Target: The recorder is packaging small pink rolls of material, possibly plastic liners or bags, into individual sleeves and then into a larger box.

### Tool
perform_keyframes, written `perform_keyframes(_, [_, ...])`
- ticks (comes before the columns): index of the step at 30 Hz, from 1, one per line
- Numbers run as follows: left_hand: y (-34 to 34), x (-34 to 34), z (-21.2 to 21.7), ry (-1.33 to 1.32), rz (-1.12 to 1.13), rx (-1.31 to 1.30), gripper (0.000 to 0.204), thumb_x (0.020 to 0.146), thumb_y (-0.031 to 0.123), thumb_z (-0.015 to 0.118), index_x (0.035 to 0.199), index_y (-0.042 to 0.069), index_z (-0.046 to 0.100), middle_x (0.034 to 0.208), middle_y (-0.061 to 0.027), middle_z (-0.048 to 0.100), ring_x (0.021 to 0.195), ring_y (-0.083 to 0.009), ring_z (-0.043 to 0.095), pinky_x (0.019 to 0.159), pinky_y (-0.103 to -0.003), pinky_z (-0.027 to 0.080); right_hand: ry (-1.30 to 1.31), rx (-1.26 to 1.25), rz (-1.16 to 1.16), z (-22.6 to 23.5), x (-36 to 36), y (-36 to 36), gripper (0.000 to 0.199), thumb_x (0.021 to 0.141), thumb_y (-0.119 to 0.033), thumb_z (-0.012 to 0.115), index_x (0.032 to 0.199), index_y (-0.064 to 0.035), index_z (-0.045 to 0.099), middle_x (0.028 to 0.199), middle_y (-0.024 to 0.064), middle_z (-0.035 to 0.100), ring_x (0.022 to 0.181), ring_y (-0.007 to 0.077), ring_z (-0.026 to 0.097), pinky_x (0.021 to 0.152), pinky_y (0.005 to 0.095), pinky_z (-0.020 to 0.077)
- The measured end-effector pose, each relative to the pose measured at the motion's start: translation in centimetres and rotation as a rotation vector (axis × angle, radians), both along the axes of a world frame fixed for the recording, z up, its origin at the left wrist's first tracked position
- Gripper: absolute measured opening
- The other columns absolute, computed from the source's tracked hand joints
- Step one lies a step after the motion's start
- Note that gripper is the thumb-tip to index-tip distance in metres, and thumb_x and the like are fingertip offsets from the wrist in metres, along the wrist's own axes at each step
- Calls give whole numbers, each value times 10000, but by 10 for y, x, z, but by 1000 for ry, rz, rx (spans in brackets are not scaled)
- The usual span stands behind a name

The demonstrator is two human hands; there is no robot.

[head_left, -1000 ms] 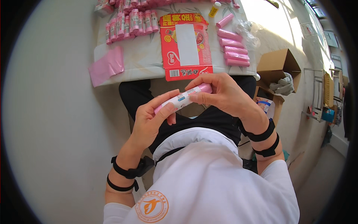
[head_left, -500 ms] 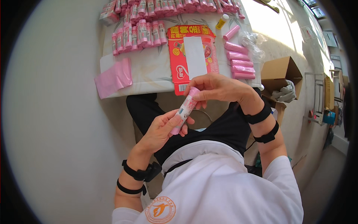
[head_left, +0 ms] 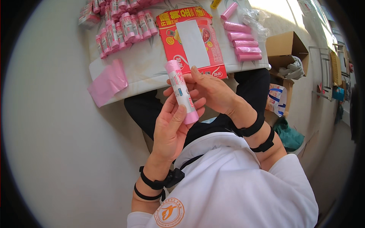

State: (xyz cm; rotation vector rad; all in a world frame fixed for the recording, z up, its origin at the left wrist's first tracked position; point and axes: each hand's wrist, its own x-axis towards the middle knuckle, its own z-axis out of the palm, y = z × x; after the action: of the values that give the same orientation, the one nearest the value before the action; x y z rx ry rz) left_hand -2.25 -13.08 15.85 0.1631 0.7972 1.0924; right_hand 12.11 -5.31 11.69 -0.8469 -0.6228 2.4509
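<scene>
Your left hand (head_left: 171,127) grasps the roll (head_left: 180,91) between thumb and fingers, its far end tilted leftward. Your right hand (head_left: 216,91) is loosely spread, thumb clear of the roll, fingers reaching behind it; I cannot tell whether they press on it. Beyond your fingers, on the bench (head_left: 148,62), a red card (head_left: 215,51) lies under white paper (head_left: 192,43). Labelled rolls (head_left: 129,28) sit ahead-left of them, plain rolls (head_left: 245,43) ahead-right.

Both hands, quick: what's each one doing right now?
Left hand: closed around the labelled pink roll.
Right hand: open, partly behind the roll; whether it touches can't be told.
</scene>
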Motion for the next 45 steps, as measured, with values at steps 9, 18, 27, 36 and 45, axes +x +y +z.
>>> perform_keyframes(9, [-6, 2, 0, 127, 26, 50, 474, 967, 173, 497, 1368, -11, 325, 1297, -160, 503, 1129, -253, 573, 985, -376, 476, -55, 75, -25, 11, -9, -4, 516, 977, -424, 422, 1236, 12, 519, 1082, 126, 617, 961, 174, 601, 844, 285, 500])
perform_keyframes(18, [0, -5, -2, 152, 80, 39, 416, 968, 199, 503, 1309, -30, 438, 1179, -125, 584, 999, -167, 596, 844, -291, 494, -130, 284, -76, 26, -7, -31, 518, 934, -202, 577, 1378, -13, 390, 1109, 65, 585, 976, 109, 560, 789, 243, 486])
perform_keyframes(27, [-2, -5, -21, 238, 70, 92, 355, 964, 200, 504, 1253, -5, 472, 1038, -46, 556, 708, -64, 433, 637, -209, 360, -412, 198, -256, 6, -35, 12, 268, 860, -275, 681, 942, -23, 642, 806, 19, 631, 707, 69, 568, 608, 229, 468])
perform_keyframes(36, [55, -31, -80, 565, 207, 56, 585, 896, 143, 628, 1388, -15, 353, 1113, -91, 569, 864, -90, 528, 729, -232, 446, -492, 381, -191, -35, -68, 64, 289, 838, -251, 692, 961, 9, 662, 789, -4, 613, 695, 56, 497, 586, 228, 397])
perform_keyframes(45, [73, -48, -120, 659, 142, 22, 432, 934, 148, 562, 1312, -27, 449, 1175, -107, 576, 933, -152, 611, 800, -262, 474, -903, 768, -144, -97, -123, 215, 330, 808, -308, 712, 831, 20, 678, 656, -11, 579, 617, 72, 518, 561, 267, 435])
